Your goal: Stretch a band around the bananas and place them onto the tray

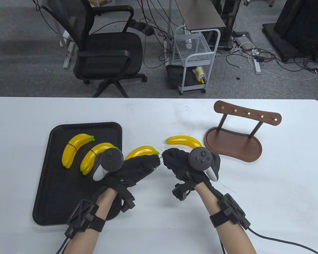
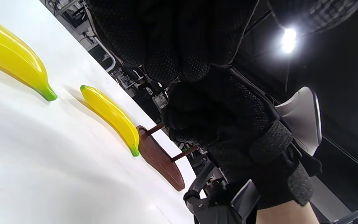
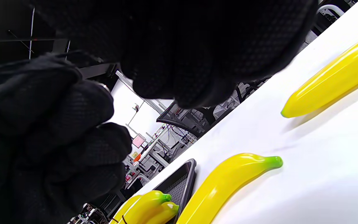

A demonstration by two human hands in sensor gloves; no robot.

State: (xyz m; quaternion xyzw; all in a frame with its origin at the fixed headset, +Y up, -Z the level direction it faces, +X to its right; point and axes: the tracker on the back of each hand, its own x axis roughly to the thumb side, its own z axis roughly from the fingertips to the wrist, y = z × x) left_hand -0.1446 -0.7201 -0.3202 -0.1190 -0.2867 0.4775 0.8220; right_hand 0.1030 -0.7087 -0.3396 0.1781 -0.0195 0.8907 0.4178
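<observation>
My left hand (image 1: 151,162) and right hand (image 1: 171,158) meet fingertip to fingertip above the table, fingers curled. Between them they pinch a thin dark band (image 1: 161,160), barely visible. Just beyond the left hand lies a loose yellow banana (image 1: 141,152) (image 3: 228,186); a second loose banana (image 1: 184,141) (image 3: 331,84) lies beyond the right hand. The black tray (image 1: 55,190) at the left holds two banded banana pairs (image 1: 75,148) (image 1: 94,156). The left wrist view shows my left fingers (image 2: 172,46) against the right hand (image 2: 216,124), with both loose bananas (image 2: 11,56) (image 2: 110,118) behind.
A brown wooden stand (image 1: 232,143) with a peg rail sits at the right, close to the second banana. Beyond the table's far edge stand an office chair (image 1: 108,50) and a small white cart (image 1: 194,60). Bare white table lies in front of my hands.
</observation>
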